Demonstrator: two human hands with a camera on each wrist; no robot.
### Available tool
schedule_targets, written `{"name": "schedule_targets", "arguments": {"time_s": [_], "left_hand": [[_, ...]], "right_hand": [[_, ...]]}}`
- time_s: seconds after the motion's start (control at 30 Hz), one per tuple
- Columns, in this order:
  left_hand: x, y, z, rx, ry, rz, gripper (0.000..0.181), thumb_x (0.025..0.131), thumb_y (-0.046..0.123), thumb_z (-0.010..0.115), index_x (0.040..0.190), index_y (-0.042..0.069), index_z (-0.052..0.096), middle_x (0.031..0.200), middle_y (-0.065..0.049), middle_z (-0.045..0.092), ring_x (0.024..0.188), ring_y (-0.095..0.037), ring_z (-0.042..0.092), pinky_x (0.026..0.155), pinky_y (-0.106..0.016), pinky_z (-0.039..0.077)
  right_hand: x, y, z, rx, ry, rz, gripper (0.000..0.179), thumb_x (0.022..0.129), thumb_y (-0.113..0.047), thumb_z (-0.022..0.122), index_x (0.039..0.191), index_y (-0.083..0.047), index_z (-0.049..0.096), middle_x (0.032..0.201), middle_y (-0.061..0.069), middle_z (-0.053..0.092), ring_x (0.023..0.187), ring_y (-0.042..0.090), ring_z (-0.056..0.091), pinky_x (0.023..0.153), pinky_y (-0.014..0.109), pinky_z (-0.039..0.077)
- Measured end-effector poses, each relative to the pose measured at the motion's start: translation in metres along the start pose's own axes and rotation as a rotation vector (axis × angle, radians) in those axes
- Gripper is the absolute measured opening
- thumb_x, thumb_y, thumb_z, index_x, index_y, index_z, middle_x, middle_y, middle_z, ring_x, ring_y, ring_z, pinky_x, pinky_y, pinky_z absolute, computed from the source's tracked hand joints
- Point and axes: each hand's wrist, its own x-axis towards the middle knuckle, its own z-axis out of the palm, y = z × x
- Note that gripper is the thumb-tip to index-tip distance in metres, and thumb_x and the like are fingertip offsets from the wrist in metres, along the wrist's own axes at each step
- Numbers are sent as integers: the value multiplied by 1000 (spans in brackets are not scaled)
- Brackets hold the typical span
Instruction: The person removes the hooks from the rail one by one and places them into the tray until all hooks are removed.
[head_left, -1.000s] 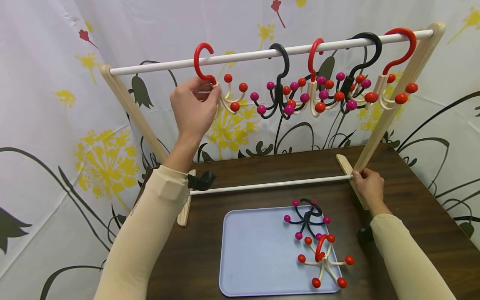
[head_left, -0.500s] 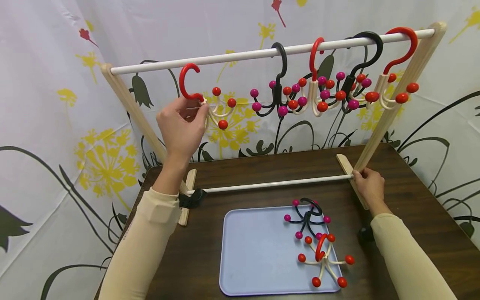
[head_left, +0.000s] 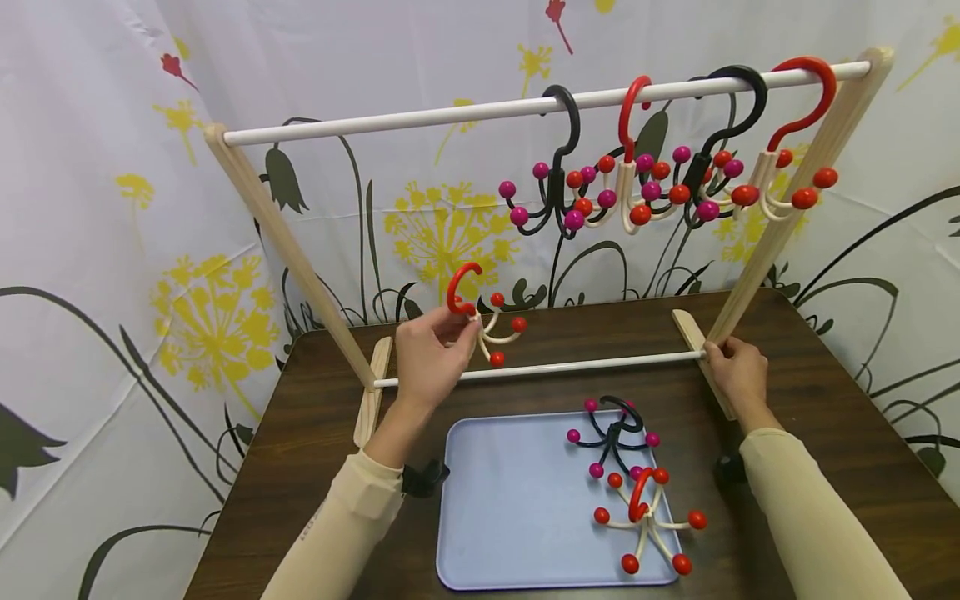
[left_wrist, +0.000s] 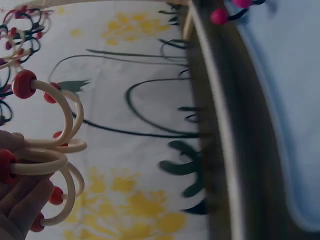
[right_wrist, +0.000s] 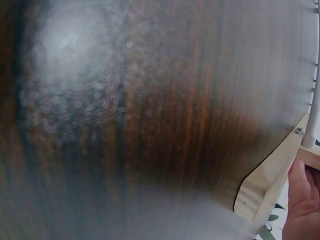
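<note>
My left hand (head_left: pixel 433 354) pinches a hanger with a red hook (head_left: pixel 452 292) at its neck. The cream arms (left_wrist: pixel 65 107) of this hanger curve outward and end in red balls. It is held in the air, in front of the lower white bar (head_left: pixel 585 365) of a wooden rack. Down at the foot of the rack's right upright (head_left: pixel 768 242), my right hand (head_left: pixel 741 375) grips the wood. From the upper white bar (head_left: pixel 375 122) hang several hangers, including a black one (head_left: pixel 557 179) with magenta balls and a red-hooked cream one (head_left: pixel 626 179).
A pale blue tray (head_left: pixel 517 508) is on the dark wooden table (head_left: pixel 300 442). At its right side lie a black hanger (head_left: pixel 615 433) and a red-and-cream hanger (head_left: pixel 648 521), which overhangs the rim. A flowered curtain (head_left: pixel 112 250) hangs behind the rack.
My left hand took the leftmost red-hooked hanger off the upper bar, first moving down and left, then lower and right. The right hand stays at the upright's foot.
</note>
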Motion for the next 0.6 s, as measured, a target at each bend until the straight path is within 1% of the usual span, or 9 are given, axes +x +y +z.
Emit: {"name": "schedule_targets", "arguments": {"time_s": [0.1,0.17,0.23,0.3,0.4,0.5,0.6], "left_hand": [[-24,-21,13,-73,-81,-53,13,79,-4,77,90,0,74,80,-10,73,67,-19,71,57,-27,58],[-38,-29,24,-111,-141,-94,12,80,-3,77,91,1,74,81,-8,73,69,-17,71,60,-25,58],[-52,-35,33,-132,-184,-126,12,80,-2,76,91,1,73,81,-7,73,70,-15,71,62,-25,58],[-65,-39,41,-126,-217,-159,11,81,-1,76,91,1,73,82,-6,73,70,-13,70,64,-25,58],[-81,-42,53,-109,-249,-196,12,80,1,77,91,2,74,82,-6,73,72,-11,71,65,-24,58],[-93,-43,62,-110,-271,-229,12,80,2,78,92,4,74,83,-5,74,73,-10,71,67,-23,57],[-102,-41,70,-123,-277,-253,11,81,2,77,92,4,74,83,-5,74,72,-10,71,67,-23,57]], "right_hand": [[-1,-2,1,-1,-3,1,34,98,-26,54,97,5,67,90,23,66,83,39,55,71,48,43],[-2,-1,0,0,1,3,33,98,-26,54,97,5,67,90,23,66,83,39,55,71,47,43],[-2,-1,0,4,3,5,33,98,-26,54,96,4,67,91,23,66,83,39,55,71,47,43],[-2,-2,1,7,1,6,33,98,-26,54,96,4,66,91,23,66,83,38,55,71,46,43],[-3,-1,2,10,-2,12,33,98,-26,53,95,4,66,90,22,66,83,38,55,70,45,43],[-2,-1,2,13,1,16,32,98,-26,53,95,3,66,89,22,66,82,37,55,70,45,43],[-1,-2,1,12,1,20,33,98,-27,54,96,3,67,91,22,66,84,38,55,70,46,43]]}}
